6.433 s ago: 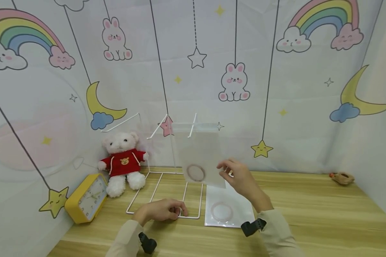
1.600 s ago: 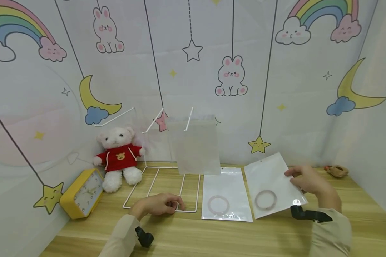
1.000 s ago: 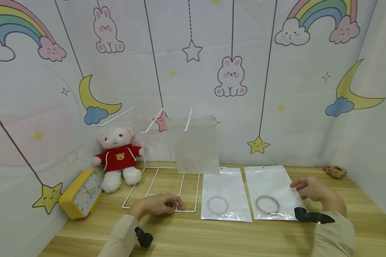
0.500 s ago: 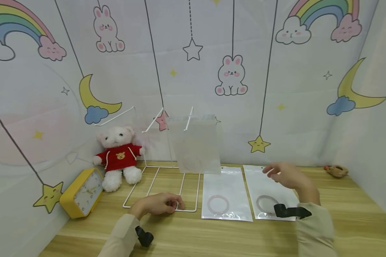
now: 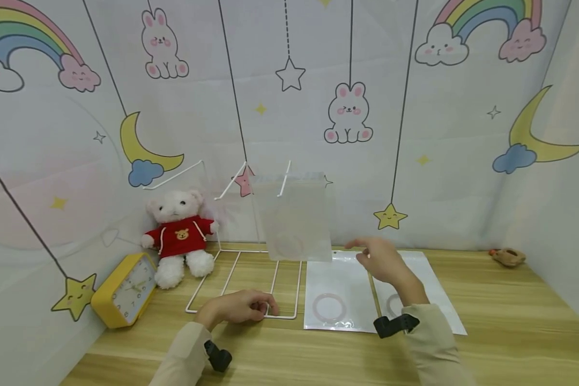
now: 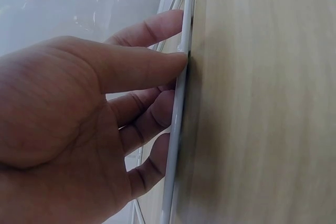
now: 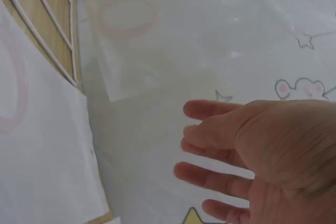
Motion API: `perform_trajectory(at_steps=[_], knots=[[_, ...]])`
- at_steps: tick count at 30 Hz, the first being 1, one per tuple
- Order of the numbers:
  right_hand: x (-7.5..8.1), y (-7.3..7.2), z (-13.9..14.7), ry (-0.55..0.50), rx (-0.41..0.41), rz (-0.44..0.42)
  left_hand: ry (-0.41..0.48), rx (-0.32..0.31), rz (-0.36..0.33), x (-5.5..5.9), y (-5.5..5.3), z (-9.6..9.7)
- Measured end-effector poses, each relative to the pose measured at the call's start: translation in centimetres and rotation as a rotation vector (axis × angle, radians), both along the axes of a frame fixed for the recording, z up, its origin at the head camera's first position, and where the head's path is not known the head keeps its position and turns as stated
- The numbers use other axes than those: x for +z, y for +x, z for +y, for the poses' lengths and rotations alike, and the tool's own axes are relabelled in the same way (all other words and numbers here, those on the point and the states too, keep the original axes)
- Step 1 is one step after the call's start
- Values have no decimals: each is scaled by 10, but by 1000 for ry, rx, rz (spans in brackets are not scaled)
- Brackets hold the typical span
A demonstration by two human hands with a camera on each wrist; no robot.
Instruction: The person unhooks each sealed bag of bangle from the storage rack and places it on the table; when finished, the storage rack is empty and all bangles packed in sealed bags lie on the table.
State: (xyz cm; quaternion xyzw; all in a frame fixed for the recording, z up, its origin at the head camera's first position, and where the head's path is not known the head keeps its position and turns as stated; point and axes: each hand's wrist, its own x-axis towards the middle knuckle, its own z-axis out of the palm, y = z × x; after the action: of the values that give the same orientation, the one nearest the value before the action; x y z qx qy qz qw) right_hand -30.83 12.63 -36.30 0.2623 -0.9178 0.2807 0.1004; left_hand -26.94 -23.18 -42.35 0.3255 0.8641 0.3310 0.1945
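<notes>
My left hand [image 5: 238, 308] pinches the front wire of a white wire display rack [image 5: 296, 289]; the left wrist view has the thumb and fingers at that wire [image 6: 177, 108]. From the rack's right hook hangs a clear plastic bag [image 5: 296, 220], with a faint ring near its bottom. My right hand [image 5: 383, 262], fingers loosely extended and holding nothing, hovers right of the hanging bag. Beneath it two flat bags lie side by side on the table: a left bag [image 5: 347, 289] with a pale pink bangle [image 5: 329, 321], and a right bag [image 5: 429, 284] whose bangle is partly hidden by the wrist.
A white teddy bear [image 5: 180, 236] in a red sweater sits behind the rack's left side. Beside it stands a yellow alarm clock [image 5: 125, 289]. A small brown wooden object [image 5: 507, 257] lies at the table's back right. A printed cloth backdrop [image 5: 289, 123] closes off the back.
My right hand laid a bagged bangle down at the right, let go and moved left toward the hanging bag. My left hand kept its grip on the rack.
</notes>
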Motion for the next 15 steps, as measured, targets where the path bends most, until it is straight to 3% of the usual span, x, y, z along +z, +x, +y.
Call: perform_trajectory(at_steps=[3, 7, 15], knots=[[-6, -1, -14, -27, 74, 71, 1, 2, -2, 0, 0, 0], [-11, -2, -28, -73, 144, 104, 1, 4, -2, 0, 0, 0], [-11, 2, -52, -155, 141, 134, -11, -16, 0, -1, -2, -1]])
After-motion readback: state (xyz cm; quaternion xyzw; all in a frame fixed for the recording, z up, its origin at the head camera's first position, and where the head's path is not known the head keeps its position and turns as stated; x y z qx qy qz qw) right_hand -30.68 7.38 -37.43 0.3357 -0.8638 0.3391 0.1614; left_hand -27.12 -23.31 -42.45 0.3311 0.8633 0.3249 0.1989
